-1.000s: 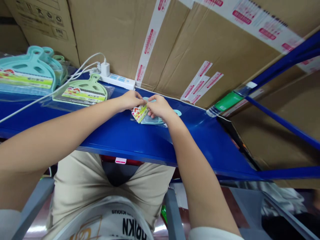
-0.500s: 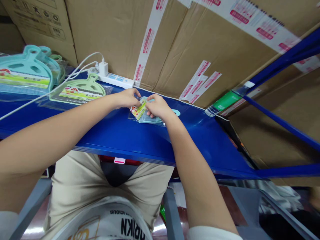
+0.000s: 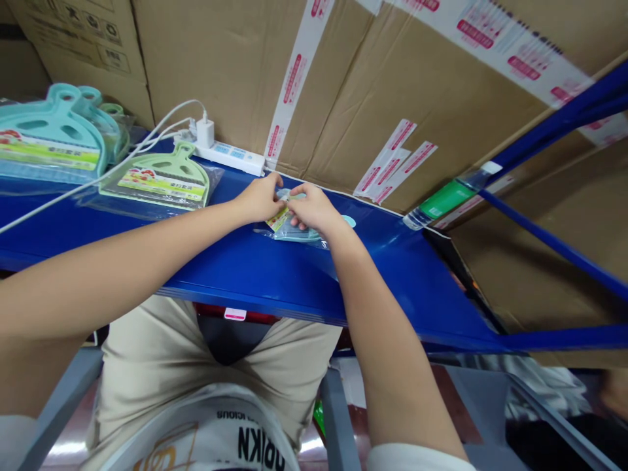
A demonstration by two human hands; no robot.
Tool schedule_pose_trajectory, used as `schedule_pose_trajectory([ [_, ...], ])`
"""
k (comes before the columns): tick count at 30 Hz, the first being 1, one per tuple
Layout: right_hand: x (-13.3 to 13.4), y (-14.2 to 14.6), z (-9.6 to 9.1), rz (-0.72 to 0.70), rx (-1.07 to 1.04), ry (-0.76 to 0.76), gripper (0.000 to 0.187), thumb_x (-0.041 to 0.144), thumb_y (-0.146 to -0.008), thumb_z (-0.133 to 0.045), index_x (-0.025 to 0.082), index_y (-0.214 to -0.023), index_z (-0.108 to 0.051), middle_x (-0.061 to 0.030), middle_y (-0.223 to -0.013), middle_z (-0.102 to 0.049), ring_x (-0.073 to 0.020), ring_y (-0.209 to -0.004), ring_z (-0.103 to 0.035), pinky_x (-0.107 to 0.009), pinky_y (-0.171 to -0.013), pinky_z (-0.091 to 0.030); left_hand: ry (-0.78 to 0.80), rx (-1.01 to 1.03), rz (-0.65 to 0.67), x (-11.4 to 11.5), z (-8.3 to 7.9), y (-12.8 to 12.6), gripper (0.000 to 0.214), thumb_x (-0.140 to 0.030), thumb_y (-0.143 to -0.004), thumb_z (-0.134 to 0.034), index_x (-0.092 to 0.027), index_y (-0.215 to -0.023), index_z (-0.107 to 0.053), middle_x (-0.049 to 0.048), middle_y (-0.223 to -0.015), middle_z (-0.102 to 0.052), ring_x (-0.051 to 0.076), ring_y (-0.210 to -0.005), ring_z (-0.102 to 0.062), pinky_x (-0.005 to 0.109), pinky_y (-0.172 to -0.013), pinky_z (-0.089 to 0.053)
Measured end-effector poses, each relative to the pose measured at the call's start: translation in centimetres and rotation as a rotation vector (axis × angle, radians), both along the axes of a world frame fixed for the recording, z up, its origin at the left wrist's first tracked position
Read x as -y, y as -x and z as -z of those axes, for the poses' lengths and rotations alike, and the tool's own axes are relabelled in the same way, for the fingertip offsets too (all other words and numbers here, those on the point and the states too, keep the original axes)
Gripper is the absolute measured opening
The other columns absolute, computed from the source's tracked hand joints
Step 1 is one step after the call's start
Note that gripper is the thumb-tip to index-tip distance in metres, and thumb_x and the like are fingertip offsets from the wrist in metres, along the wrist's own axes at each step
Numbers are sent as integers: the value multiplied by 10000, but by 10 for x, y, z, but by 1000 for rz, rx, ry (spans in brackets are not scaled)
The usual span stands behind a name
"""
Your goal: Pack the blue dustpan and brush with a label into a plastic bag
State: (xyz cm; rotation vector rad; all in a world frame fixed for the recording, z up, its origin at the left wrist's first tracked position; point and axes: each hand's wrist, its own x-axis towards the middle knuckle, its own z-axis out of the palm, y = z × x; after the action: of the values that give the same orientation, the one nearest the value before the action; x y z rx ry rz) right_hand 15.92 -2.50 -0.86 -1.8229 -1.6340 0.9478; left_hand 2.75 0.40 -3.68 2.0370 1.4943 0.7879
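Note:
A light blue dustpan in a clear plastic bag lies on the blue shelf, its handle pointing right. A yellow label shows at its left end, partly covered by my fingers. My left hand is closed in a pinch at the upper left of the package, at the bag's edge. From the right, my right hand reaches over the dustpan, thumb and forefinger pinched on the bag close to the left fingertips. Exactly what lies between the fingertips is small and partly hidden.
A bagged green dustpan and several bagged blue ones lie to the left. White cables run from a power strip across them. A green-labelled bottle leans at the right. Cardboard boxes stand behind the shelf.
My left hand has moved slightly right and down over the label, covering more of it. The right hand stays nearly in place on the package.

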Motion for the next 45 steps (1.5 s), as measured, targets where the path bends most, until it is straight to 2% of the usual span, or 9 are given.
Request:
schedule_pose_trajectory([
  [3, 1, 0, -1, -3, -1, 1, 240, 28, -1058, -541, 162, -1257, -525, 86, -625, -529, -95, -474, -546, -186, -389, -340, -22, -53, 46, 2, -4, 3, 606, -91, -876, -718, -109, -1468, -590, 98, -1056, -791, 270, -1060, -767, 369, -955, -551],
  [6, 1, -1, -1, 6, 8, 6, 262, 23, -1051, -535, 164, -1271, -523, 80, -641, -539, -97, -482, -554, -182, -401, -361, 111, -33, 74, 2, -11, 8, 740, -58, -822, -747, -88, -1531, -538, 110, -1044, -785, 263, -912, -781, 363, -829, -567],
  [12, -2, -4, 2, -8, 35, -6, 255, 28, -1037, -544, 182, -1240, -527, 78, -631, -537, -104, -448, -521, -187, -401, -372, 296, 60, 138, -1, -16, 17, 902, 13, -708, -767, -163, -1559, -528, 30, -951, -749, 215, -766, -761, 342, -733, -547],
  [20, -5, -7, 4, -16, 13, -20, 280, 9, -1004, -554, 197, -1210, -532, 68, -622, -555, -127, -458, -544, -205, -405, -388, 240, 209, 60, -5, -19, 24, 832, 12, -690, -784, -144, -1482, -583, 32, -884, -751, 220, -856, -747, 341, -830, -529],
  [26, -5, -8, 6, -33, 24, -50, 269, 30, -997, -589, 196, -1206, -560, 62, -643, -560, -119, -478, -552, -200, -392, -351, 192, 151, 18, -9, -26, 32, 675, -40, -723, -724, -196, -1376, -650, 10, -802, -707, 223, -794, -703, 329, -762, -496],
  [33, -5, -15, 9, -201, 108, -166, 632, 66, -990, -566, 252, -1587, -478, 86, -658, -537, -108, -459, -483, -196, -448, -382, 20, 26, 129, -6, -38, 44, 712, -53, -669, -669, -232, -1358, -660, -18, -809, -682, 188, -774, -671, 304, -769, -471],
  [36, -3, -17, 8, -274, 136, -155, 693, 69, -973, -554, 270, -1631, -477, 85, -675, -536, -97, -454, -449, -195, -472, -382, 14, 22, 194, -2, -39, 42, 734, -58, -671, -685, -234, -1383, -657, -10, -825, -693, 197, -791, -680, 316, -786, -476],
  [39, -2, -16, 6, -308, 154, -122, 637, 48, -950, -532, 241, -1556, -568, 83, -652, -515, -98, -437, -419, -198, -443, -345, 19, 45, 207, -1, -38, 40, 724, -73, -690, -702, -241, -1392, -643, 5, -875, -716, 204, -835, -688, 324, -805, -490],
  [45, -1, -13, 4, -307, 127, -84, 330, 4, -904, -505, 224, -1093, -664, 83, -591, -465, -92, -407, -370, -197, -389, -298, -63, 208, 111, -8, -35, 42, 700, -34, -724, -715, -226, -1391, -622, 39, -1078, -729, 216, -1069, -695, 315, -900, -504],
])
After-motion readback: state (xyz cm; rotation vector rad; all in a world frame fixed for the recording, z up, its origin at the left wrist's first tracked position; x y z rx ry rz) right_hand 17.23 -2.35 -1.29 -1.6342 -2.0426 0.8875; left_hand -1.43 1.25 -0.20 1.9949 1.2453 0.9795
